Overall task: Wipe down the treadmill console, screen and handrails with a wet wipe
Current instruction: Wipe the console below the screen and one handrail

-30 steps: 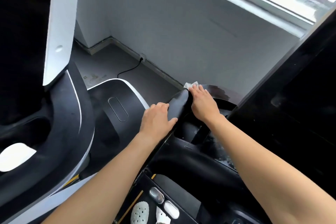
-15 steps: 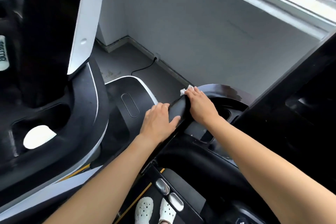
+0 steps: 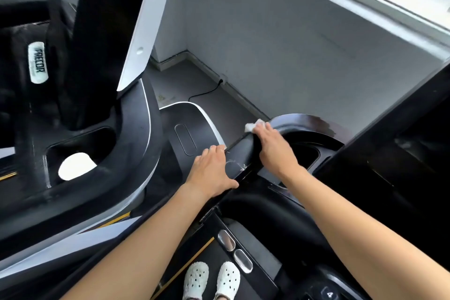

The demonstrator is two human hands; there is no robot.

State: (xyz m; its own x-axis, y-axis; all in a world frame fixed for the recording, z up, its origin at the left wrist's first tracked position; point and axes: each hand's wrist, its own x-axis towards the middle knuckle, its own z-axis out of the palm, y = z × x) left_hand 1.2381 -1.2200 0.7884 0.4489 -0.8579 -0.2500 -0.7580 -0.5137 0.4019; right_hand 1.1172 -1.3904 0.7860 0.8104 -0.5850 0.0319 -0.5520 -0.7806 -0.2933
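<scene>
— Two hands on the same black handrail (image 3: 239, 153), yes? Tell me how yours sit.

— Your left hand (image 3: 211, 173) lies flat on the near stretch, fingers loosely together, thumb hooked along the inner edge, holding nothing. Your right hand (image 3: 274, 147) is further along, fingers curled down and pressing a crumpled white wet wipe (image 3: 253, 126) against the rail where it bends.

— Where does the wipe show?

— Only a bunched corner pokes out past your fingertips, on the rail's top, toward the wall. Beyond it the curved rail looks streaked and glossy.

— And below?

— Your white clogs (image 3: 211, 279) stand on the belt, near two silver grip sensors (image 3: 235, 249).
</scene>
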